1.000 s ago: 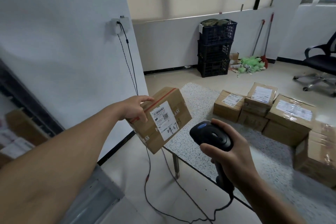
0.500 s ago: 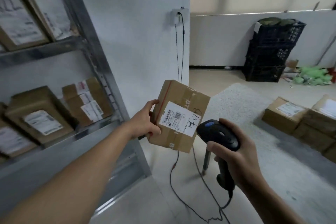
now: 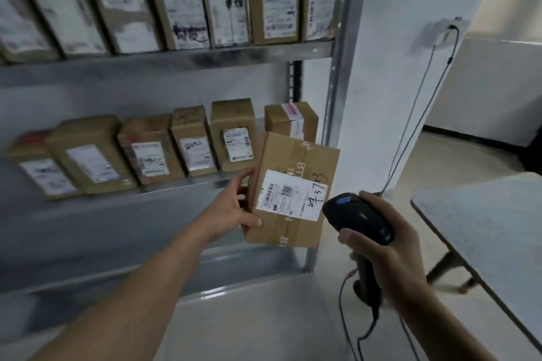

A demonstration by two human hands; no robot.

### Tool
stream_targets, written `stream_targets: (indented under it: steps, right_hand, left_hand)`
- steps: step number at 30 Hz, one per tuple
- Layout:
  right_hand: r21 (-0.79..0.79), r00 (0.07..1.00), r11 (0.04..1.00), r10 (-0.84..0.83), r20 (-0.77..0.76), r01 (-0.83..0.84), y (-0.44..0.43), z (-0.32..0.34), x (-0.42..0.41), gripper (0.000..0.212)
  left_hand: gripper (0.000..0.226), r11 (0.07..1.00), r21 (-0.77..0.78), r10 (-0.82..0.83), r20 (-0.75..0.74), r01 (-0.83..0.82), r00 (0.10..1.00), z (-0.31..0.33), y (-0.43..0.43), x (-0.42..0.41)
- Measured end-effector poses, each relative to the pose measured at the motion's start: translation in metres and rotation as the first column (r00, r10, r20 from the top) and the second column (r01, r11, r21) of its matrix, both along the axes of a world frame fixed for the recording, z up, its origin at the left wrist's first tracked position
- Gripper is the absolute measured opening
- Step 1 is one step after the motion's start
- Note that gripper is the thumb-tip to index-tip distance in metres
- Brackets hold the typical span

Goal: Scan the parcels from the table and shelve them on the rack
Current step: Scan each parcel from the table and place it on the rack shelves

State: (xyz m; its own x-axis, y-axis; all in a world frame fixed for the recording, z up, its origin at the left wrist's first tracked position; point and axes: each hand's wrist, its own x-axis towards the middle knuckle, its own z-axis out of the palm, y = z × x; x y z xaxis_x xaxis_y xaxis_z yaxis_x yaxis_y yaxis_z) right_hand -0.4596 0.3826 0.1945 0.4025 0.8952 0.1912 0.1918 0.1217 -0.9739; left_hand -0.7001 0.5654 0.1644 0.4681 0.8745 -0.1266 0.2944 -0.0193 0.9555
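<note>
cam: one head-worn wide-angle view | faces: forward and slightly down at grey metal shelving rack (image 3: 205, 57) | range: near | right edge: pale speckled table (image 3: 484, 228)

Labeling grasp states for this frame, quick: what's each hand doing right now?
Left hand: grips the cardboard parcel by its left edge, in front of the rack.
Right hand: holds the black barcode scanner by its handle.

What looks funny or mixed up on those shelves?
One parcel on the top shelf shows marker writing like 98LL, probably digits upside down, so it seems shelved flipped. Nothing looks spilled or crushed.
</note>
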Motion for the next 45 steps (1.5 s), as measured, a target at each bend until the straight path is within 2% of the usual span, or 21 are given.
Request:
stream_targets:
  steps: [4, 11, 16, 24, 28, 37, 40, 45]
  right_hand:
    - [0.03, 0.991, 0.992, 0.125, 0.046, -0.126, 0.018, 0.007, -0.068, 0.054]
    - [0.041, 0.956, 0.959, 0.275, 0.099, -0.28, 0.054, 0.015, -0.167, 0.054]
    - [0.002, 0.942, 0.942, 0.335, 0.038, -0.335, 0.086, 0.008, -0.217, 0.058]
    - [-0.052, 0.841, 0.84, 0.536, -0.075, -0.54, 0.146, 0.002, -0.29, 0.065]
    - [-0.047, 0.762, 0.763, 0.636, -0.117, -0.644, 0.178, 0.005, -0.321, 0.068]
    - [-0.035, 0.64, 0.642, 0.758, -0.124, -0.766, 0.215, 0.009, -0.406, 0.073]
    - [-0.048, 0.628, 0.628, 0.767, -0.133, -0.777, 0.225, 0.005, -0.44, 0.077]
    - [-0.044, 0.648, 0.648, 0.753, -0.115, -0.761, 0.24, -0.004, -0.509, 0.071]
  left_hand:
    - [0.115, 0.991, -0.022, 0.137, 0.066, -0.136, 0.988, -0.003, -0.008, -0.078]
    - [0.111, 0.944, -0.044, 0.329, 0.113, -0.326, 0.937, -0.002, -0.024, -0.192]
    - [0.115, 0.887, -0.044, 0.462, 0.143, -0.46, 0.876, -0.004, -0.034, -0.258]
    - [0.125, 0.757, -0.037, 0.652, 0.105, -0.652, 0.751, -0.011, -0.044, -0.335]
    - [0.113, 0.675, -0.018, 0.735, 0.095, -0.737, 0.671, -0.006, -0.045, -0.366]
    - [0.112, 0.514, -0.03, 0.855, 0.096, -0.857, 0.509, -0.002, -0.054, -0.434]
    - [0.112, 0.496, -0.04, 0.866, 0.096, -0.868, 0.49, -0.01, -0.049, -0.469]
    - [0.116, 0.483, -0.029, 0.874, 0.065, -0.875, 0.481, -0.024, -0.031, -0.543]
